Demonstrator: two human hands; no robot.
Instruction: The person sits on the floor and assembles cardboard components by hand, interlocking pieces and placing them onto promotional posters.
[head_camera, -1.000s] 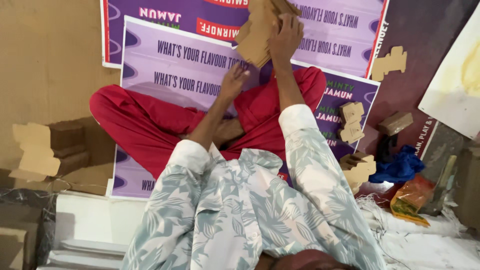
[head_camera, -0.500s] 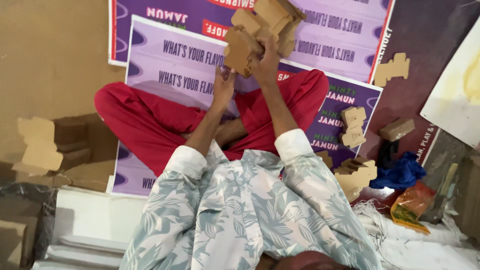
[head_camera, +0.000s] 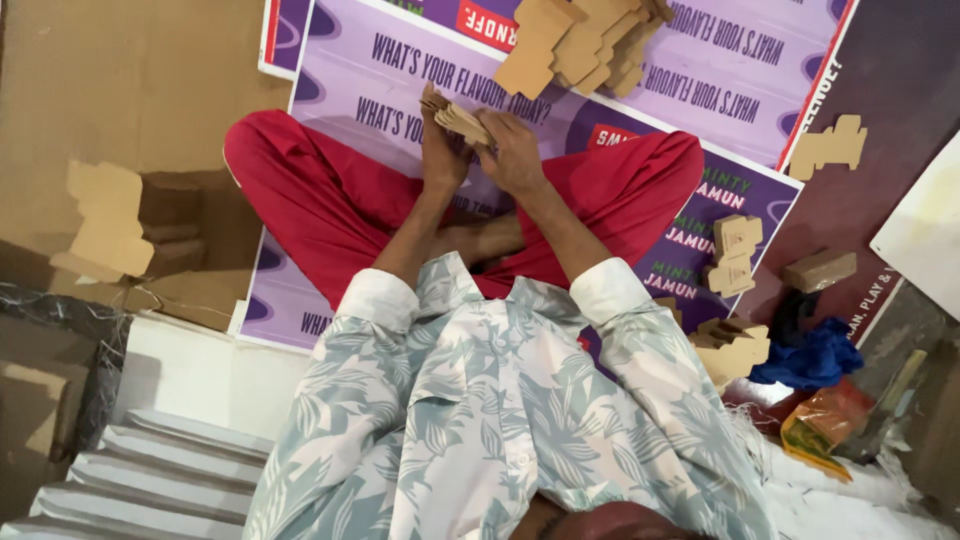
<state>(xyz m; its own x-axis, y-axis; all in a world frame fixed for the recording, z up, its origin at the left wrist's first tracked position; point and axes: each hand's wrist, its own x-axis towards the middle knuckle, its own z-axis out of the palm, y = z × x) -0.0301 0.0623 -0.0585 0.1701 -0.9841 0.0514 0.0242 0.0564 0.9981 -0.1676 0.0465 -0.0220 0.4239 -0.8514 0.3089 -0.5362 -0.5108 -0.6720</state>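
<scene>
Both hands, left hand (head_camera: 443, 150) and right hand (head_camera: 512, 155), grasp a cardboard cutout (head_camera: 458, 118); cardboard pile (head_camera: 580, 40) lies at 1 o'clock.

One head-worn view only — looking steeply down over the person's chest and crossed legs to the floor, close in, hands near frame top

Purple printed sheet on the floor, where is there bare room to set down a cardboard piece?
Bare purple sheet lies right of the fanned cardboard stack, and between the left knee and the sheet's edge. Crowded by the right knee: folded cardboard blanks.
</scene>
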